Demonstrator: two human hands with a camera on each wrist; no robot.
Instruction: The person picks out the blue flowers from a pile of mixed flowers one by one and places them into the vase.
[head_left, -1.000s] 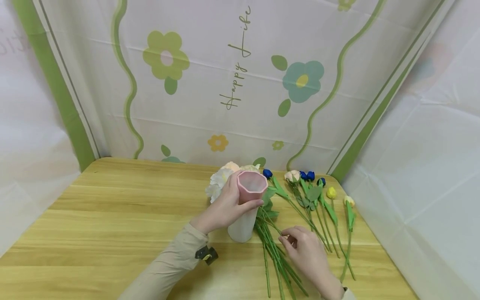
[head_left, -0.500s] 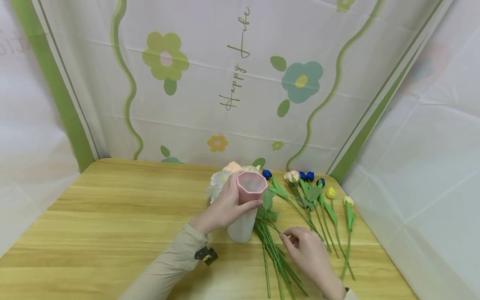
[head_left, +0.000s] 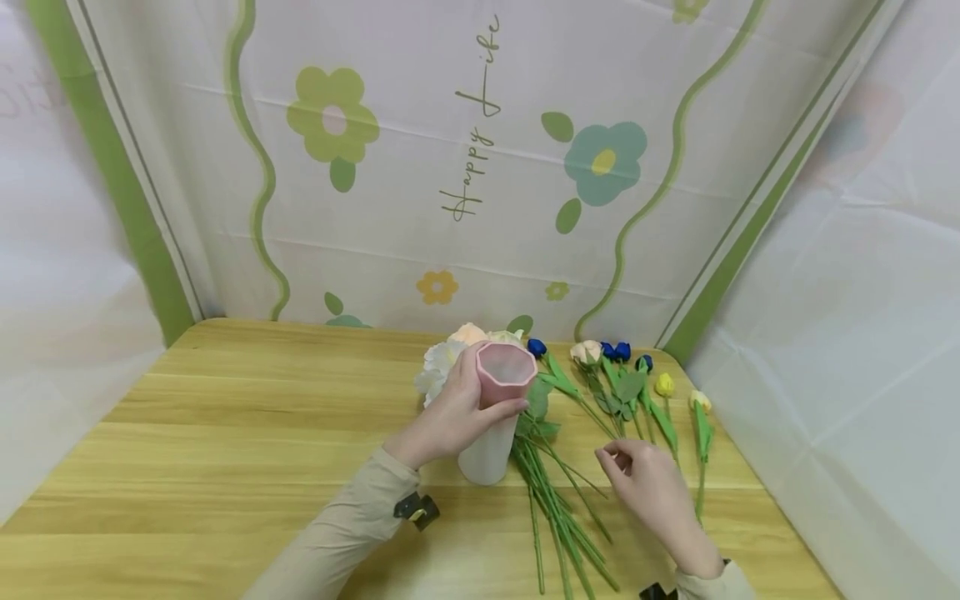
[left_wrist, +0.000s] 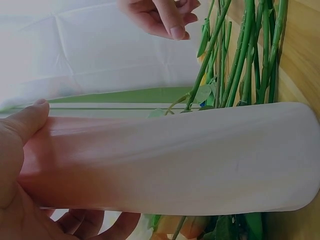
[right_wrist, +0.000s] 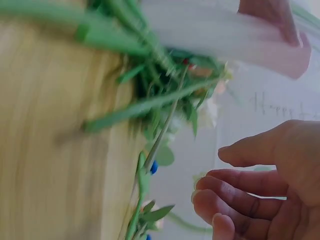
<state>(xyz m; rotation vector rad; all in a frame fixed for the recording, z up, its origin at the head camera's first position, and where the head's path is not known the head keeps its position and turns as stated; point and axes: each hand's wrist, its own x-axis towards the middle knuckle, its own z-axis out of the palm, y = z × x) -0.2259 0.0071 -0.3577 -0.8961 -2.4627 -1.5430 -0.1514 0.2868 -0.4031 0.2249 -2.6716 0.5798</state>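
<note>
My left hand grips a tall vase near its rim, thumb on one side and fingers round the other. The vase fades from pink at the faceted mouth to frosted white at the base; its mouth faces up and no stems show inside. Behind it, partly hidden, lies a bunch of artificial flowers with white and peach heads, its green stems fanning toward the front. My right hand is to the right of these stems. In the right wrist view, its loosely curled fingers hold nothing.
Several single artificial flowers lie to the right: blue ones, a pale pink rose, a yellow tulip and a cream tulip. A printed curtain stands behind the wooden table, with white sheets at both sides.
My right hand has let go of a green stem at the bunch and moved right, over the lower stems of the single flowers. My left hand and the vase have hardly moved.
</note>
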